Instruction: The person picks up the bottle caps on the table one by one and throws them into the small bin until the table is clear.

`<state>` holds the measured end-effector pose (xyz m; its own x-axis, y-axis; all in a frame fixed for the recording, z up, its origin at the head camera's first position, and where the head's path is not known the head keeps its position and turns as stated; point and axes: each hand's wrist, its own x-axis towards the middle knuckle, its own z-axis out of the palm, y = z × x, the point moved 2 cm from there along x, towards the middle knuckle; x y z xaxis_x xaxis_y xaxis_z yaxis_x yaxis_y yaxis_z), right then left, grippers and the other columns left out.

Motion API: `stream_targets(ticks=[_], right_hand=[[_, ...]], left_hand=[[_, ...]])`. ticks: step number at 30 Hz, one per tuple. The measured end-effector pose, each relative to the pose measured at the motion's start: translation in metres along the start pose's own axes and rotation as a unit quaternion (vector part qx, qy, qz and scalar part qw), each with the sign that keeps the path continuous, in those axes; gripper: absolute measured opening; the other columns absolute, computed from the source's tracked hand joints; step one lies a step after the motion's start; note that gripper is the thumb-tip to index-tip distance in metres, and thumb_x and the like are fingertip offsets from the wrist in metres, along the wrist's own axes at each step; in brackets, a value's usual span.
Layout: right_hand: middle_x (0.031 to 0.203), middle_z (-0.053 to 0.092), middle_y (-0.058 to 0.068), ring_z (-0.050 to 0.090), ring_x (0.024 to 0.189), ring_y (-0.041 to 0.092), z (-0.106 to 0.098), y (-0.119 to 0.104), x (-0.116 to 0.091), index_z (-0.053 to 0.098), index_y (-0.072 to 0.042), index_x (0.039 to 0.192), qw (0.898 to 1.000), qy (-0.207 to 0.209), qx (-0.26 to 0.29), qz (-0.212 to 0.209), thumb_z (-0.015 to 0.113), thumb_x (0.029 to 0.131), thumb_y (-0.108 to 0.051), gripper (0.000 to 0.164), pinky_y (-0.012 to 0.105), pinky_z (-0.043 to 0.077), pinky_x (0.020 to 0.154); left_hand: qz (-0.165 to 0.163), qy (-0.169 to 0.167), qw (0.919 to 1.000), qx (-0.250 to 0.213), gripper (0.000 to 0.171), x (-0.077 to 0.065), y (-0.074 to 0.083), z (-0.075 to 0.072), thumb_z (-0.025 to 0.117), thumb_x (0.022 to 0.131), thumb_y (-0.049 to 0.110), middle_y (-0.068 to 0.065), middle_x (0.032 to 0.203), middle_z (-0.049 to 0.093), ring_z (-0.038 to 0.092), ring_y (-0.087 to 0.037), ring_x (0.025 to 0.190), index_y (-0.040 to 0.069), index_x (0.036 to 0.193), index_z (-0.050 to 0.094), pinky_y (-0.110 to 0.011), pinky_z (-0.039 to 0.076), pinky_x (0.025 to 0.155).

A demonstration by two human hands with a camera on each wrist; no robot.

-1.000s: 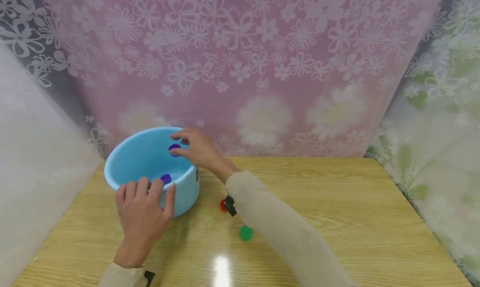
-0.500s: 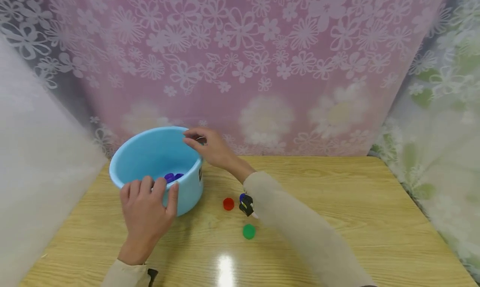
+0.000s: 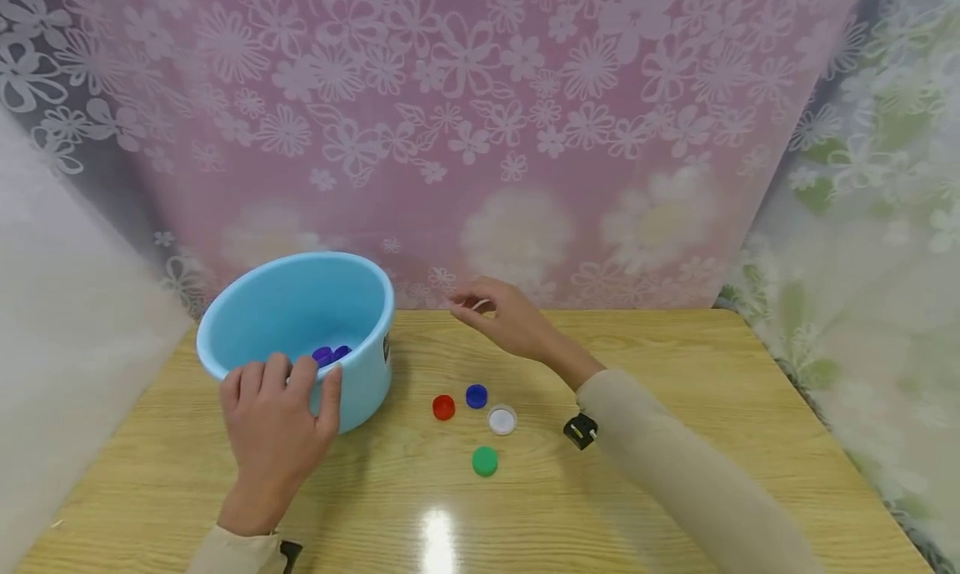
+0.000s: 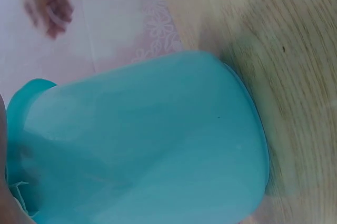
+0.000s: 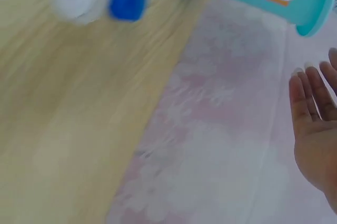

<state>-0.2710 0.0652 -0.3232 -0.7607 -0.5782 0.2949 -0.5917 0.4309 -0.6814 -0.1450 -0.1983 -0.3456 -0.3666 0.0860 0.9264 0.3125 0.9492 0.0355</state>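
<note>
In the bucket [image 3: 300, 303], purple caps [image 3: 322, 356]

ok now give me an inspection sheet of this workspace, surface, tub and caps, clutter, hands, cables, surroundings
Surface: wood-grain table, bright glare toward the near side
Job's things: light-blue tub with purple caps inside; red cap, blue cap, white cap and green cap on the table
Clutter: small pale speck at the table's left
Hands: left hand grips the tub's rim; right hand raised, apart from the tub, apparently holding nothing
Cables: nothing seen
Surroundings: pink floral curtain behind, pale floral sheet at right
</note>
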Motion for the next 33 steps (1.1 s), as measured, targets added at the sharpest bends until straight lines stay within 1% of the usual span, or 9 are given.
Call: stream_targets(ticks=[4,9,13,16,18,21,24,26,33], right_hand=[[0.118,0.060,0.004,0.058,0.100,0.013,-0.004,0.021,-0.025,0.062,-0.011,0.123,0.999,-0.027,-0.014,0.020,0.056,0.097,-0.029,0.032,0.031,0.048,0.087],[0.119,0.060,0.007,0.059,0.100,0.016,-0.001,0.040,-0.051,0.062,-0.011,0.123,0.998,-0.051,-0.032,0.022,0.058,0.096,-0.030,0.033,0.032,0.049,0.086],[0.121,0.058,0.006,0.057,0.105,0.023,0.007,0.050,-0.070,0.061,-0.010,0.125,0.994,-0.098,-0.037,0.034,0.062,0.093,-0.029,0.036,0.036,0.048,0.088],[0.123,0.055,0.002,0.054,0.110,0.025,0.016,0.055,-0.083,0.060,-0.010,0.126,0.988,-0.139,-0.032,0.054,0.065,0.091,-0.029,0.040,0.039,0.046,0.091],[0.125,0.053,-0.001,0.053,0.112,0.023,0.022,0.057,-0.089,0.060,-0.011,0.127,0.984,-0.163,-0.033,0.062,0.068,0.089,-0.028,0.042,0.039,0.045,0.091],[0.124,0.052,-0.003,0.051,0.112,0.018,0.031,0.058,-0.096,0.061,-0.012,0.126,0.980,-0.186,-0.056,0.050,0.071,0.087,-0.024,0.042,0.036,0.045,0.092],[0.122,0.052,-0.002,0.050,0.111,0.015,0.038,0.058,-0.098,0.063,-0.013,0.123,0.977,-0.194,-0.084,0.029,0.073,0.085,-0.020,0.040,0.034,0.044,0.092],[0.122,0.052,-0.002,0.050,0.112,0.014,0.040,0.057,-0.099,0.064,-0.013,0.122,0.975,-0.196,-0.098,0.022,0.073,0.085,-0.019,0.038,0.033,0.043,0.094],[0.124,0.052,-0.001,0.048,0.114,0.016,0.040,0.057,-0.103,0.063,-0.016,0.124,0.972,-0.197,-0.123,0.026,0.070,0.087,-0.019,0.037,0.036,0.041,0.096]], left_hand=[[-0.002,-0.003,1.0000,0.000,0.041,0.000,0.000,-0.001,0.046,0.093,0.039,-0.012,0.065,0.038,0.037,-0.038,0.060,0.004,0.071,0.047,-0.053,0.030,0.070],[-0.004,0.003,1.0000,0.002,0.042,0.000,0.000,-0.004,0.046,0.092,0.039,-0.012,0.064,0.038,0.038,-0.038,0.060,0.003,0.071,0.047,-0.053,0.030,0.070],[-0.001,0.007,1.0000,0.002,0.042,0.000,0.000,-0.006,0.047,0.092,0.039,-0.012,0.064,0.038,0.037,-0.038,0.060,0.003,0.070,0.047,-0.053,0.029,0.069],[-0.001,0.010,1.0000,0.000,0.042,0.001,0.001,-0.007,0.047,0.092,0.039,-0.012,0.063,0.038,0.037,-0.038,0.059,0.004,0.070,0.047,-0.053,0.029,0.069],[-0.002,0.013,0.9999,-0.001,0.042,0.001,0.001,-0.007,0.047,0.092,0.039,-0.012,0.063,0.038,0.037,-0.038,0.059,0.004,0.070,0.047,-0.053,0.029,0.069],[-0.003,0.012,0.9999,-0.004,0.042,0.001,0.002,-0.005,0.047,0.092,0.039,-0.012,0.063,0.038,0.036,-0.038,0.059,0.004,0.070,0.048,-0.053,0.029,0.069],[-0.004,0.009,0.9999,-0.005,0.042,0.001,0.002,-0.004,0.047,0.092,0.039,-0.012,0.063,0.038,0.037,-0.038,0.060,0.004,0.070,0.047,-0.053,0.029,0.069],[-0.005,0.007,0.9999,-0.006,0.042,0.001,0.002,-0.004,0.047,0.092,0.039,-0.012,0.063,0.038,0.037,-0.038,0.060,0.004,0.070,0.047,-0.054,0.029,0.070],[-0.006,0.008,0.9999,-0.009,0.042,0.001,0.003,-0.002,0.047,0.092,0.039,-0.012,0.064,0.038,0.037,-0.038,0.060,0.004,0.071,0.047,-0.054,0.029,0.070]])
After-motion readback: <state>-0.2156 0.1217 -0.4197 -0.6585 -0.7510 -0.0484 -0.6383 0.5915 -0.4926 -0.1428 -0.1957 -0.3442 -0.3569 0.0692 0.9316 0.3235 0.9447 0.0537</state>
